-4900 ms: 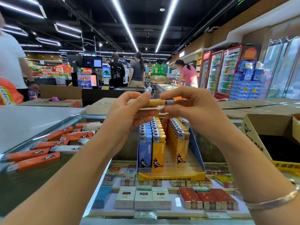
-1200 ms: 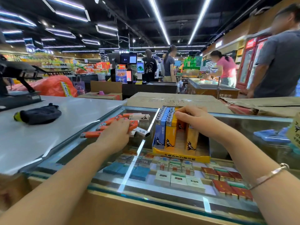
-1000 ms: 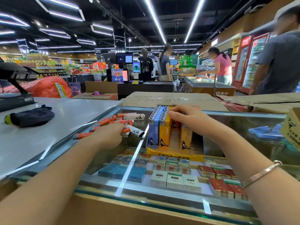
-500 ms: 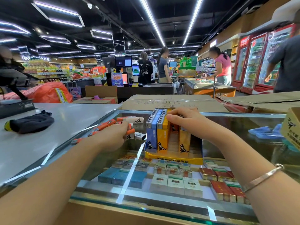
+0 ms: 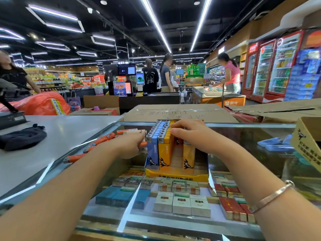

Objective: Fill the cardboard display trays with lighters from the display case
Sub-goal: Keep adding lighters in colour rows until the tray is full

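A yellow and blue cardboard display tray point(image 5: 177, 177) stands on the glass display case point(image 5: 243, 136). It holds a row of blue lighters point(image 5: 152, 148), a row of yellow lighters point(image 5: 164, 151) and more yellow ones point(image 5: 188, 158) further right. My right hand point(image 5: 191, 134) lies on top of the middle rows, thumb and curled fingers gripping the lighters' heads. My left hand point(image 5: 130, 145) is just left of the tray and holds an orange lighter point(image 5: 143, 144). Loose orange and white lighters point(image 5: 104, 139) lie on the glass beyond it.
An open cardboard box point(image 5: 305, 141) sits at the right edge, with blue lighters point(image 5: 276, 145) on the glass beside it. A dark cloth point(image 5: 22, 138) lies on the grey counter at left. Cigarette packs point(image 5: 180, 203) fill the case under the glass. Flat cardboard point(image 5: 173, 112) lies behind.
My left hand has closed on an orange lighter from the loose pile and moved right, up to the tray's side. My right hand stays on the lighters in the tray.
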{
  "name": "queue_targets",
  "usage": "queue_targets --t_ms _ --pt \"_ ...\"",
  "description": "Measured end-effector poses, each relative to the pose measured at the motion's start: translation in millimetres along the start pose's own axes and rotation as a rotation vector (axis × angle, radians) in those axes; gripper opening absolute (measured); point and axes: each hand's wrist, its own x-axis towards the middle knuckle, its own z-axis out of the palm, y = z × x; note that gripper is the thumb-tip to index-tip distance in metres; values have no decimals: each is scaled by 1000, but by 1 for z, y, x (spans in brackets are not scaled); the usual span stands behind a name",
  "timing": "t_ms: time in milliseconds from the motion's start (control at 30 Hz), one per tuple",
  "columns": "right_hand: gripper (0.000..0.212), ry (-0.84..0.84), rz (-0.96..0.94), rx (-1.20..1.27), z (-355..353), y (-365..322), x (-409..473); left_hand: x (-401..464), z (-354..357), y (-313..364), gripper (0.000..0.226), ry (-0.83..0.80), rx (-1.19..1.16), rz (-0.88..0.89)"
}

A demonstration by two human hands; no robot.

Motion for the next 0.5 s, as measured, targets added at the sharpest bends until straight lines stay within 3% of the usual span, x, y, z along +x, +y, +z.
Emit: queue_targets --t_ms 267,367,500 --pt "23 -8 5 75 -4 0 -1 -3 -3 1 34 -42 45 -83" --pt "27 -2 28 106 -10 4 -3 -4 -3 -2 26 -103 -6 -120" --pt "28 -18 51 103 -18 6 -6 -5 -5 -7 36 -118 -159 -127"
